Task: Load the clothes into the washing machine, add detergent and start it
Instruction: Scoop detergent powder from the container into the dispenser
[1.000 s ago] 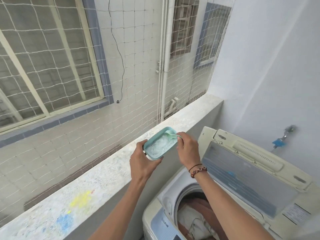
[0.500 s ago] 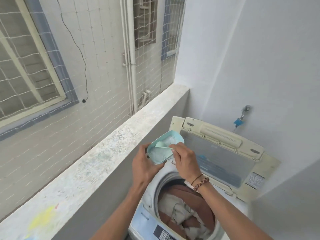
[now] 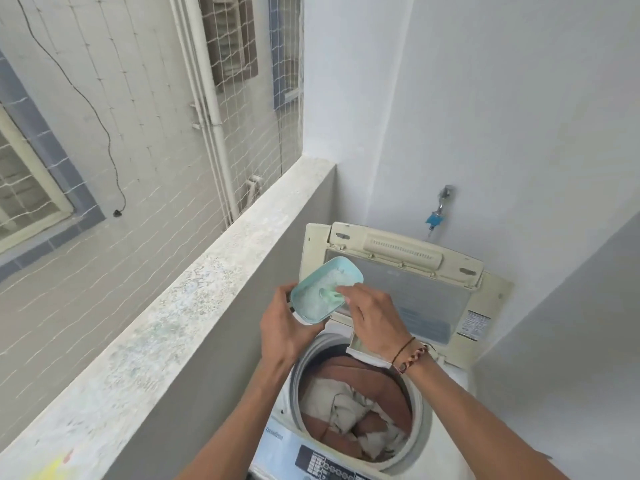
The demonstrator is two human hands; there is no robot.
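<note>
A top-loading washing machine (image 3: 446, 441) stands with its lid (image 3: 408, 268) raised against the wall. Brown and cream clothes (image 3: 349, 400) fill its drum. My left hand (image 3: 282, 327) grips a pale teal tub of white detergent powder (image 3: 323, 289), tilted toward me above the drum's back edge. My right hand (image 3: 372, 315) pinches the handle of a small green scoop (image 3: 329, 295) that sits in the powder. A beaded bracelet is on my right wrist.
A speckled stone ledge (image 3: 194, 296) runs along the left of the machine, with netting and a tiled wall beyond. A tap with a blue fitting (image 3: 437, 213) sticks out of the white wall behind the lid. The control panel (image 3: 329, 467) is at the bottom edge.
Both hands carried the tub from over the ledge to above the machine's drum. The view swung right and down, and the scoop now sits deeper in the powder.
</note>
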